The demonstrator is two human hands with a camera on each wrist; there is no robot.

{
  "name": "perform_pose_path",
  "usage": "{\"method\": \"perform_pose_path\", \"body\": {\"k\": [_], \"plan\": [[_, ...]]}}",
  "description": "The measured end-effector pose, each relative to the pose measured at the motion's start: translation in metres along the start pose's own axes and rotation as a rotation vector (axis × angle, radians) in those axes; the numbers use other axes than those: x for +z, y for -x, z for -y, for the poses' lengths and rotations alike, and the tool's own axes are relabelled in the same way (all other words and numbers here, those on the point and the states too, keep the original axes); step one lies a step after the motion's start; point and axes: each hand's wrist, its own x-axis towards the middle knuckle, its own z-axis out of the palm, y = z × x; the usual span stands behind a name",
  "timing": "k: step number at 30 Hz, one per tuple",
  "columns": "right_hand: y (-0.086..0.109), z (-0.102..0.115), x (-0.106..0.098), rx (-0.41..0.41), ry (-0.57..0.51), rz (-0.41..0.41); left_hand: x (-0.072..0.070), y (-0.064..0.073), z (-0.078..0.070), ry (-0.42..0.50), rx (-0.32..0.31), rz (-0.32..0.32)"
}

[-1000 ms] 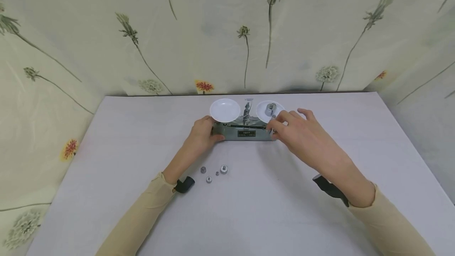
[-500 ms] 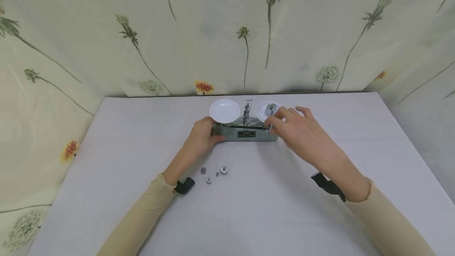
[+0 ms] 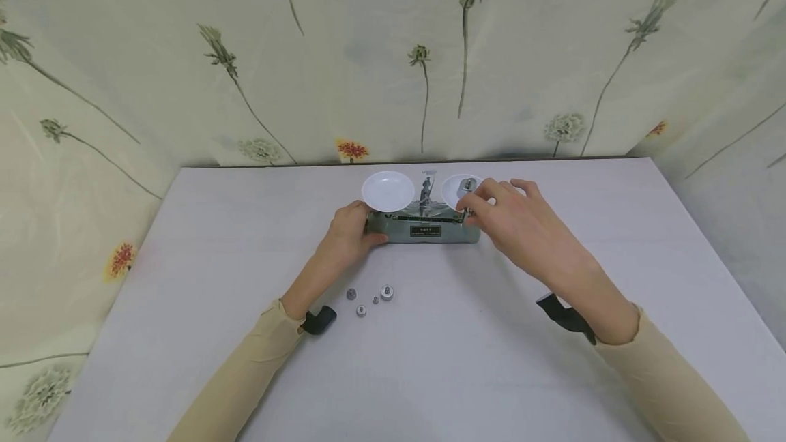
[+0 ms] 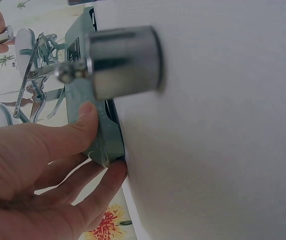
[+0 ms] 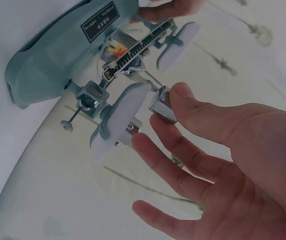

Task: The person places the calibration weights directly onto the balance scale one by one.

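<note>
A grey-green pan balance (image 3: 399,232) stands near the far edge of the table. My left hand (image 3: 348,232) grips the left end of its base, thumb (image 4: 85,125) at the front and fingers behind. My right hand (image 3: 522,227) pinches a small metal weight (image 5: 162,106) between thumb and fingertip, just over the right white pan (image 3: 450,191); the head view largely hides this weight. On that pan stands a larger metal weight (image 3: 467,187), partly covered by a finger in the right wrist view. The left pan (image 3: 388,192) bears nothing.
Several loose metal weights (image 3: 387,292) stand on the white table (image 3: 430,374) beside my left forearm, and one of them looms close to the left wrist camera. A flower-patterned cloth (image 3: 368,87) hangs behind the table.
My right hand has shifted slightly left and away from me, closer over the right pan, still pinching the small weight. The left hand keeps its grip on the balance base.
</note>
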Motion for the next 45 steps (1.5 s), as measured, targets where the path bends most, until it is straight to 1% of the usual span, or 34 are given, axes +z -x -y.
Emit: {"method": "perform_pose_path", "body": {"k": [5, 12, 16, 20, 23, 38, 45], "plan": [[-0.001, -0.001, 0.0, 0.003, 0.001, -0.018, 0.0, 0.0, -0.001, 0.005, -0.003, 0.003], [-0.003, -0.002, -0.002, 0.015, -0.009, -0.04, 0.001, 0.0, 0.001, -0.005, 0.022, -0.01], [-0.005, -0.002, -0.001, 0.023, -0.028, -0.03, 0.0, 0.0, 0.001, -0.004, 0.027, -0.015], [-0.007, -0.003, 0.001, 0.043, -0.047, 0.01, -0.001, 0.0, 0.0, 0.006, 0.012, -0.003], [-0.009, -0.004, 0.003, 0.052, -0.048, 0.024, -0.001, 0.0, 0.0, 0.008, 0.002, 0.005], [-0.013, -0.009, 0.01, 0.051, -0.032, -0.004, -0.001, -0.001, -0.001, 0.01, -0.017, 0.01], [-0.014, -0.01, 0.013, 0.055, -0.029, -0.01, -0.001, 0.0, -0.001, 0.007, -0.014, 0.005]]}}
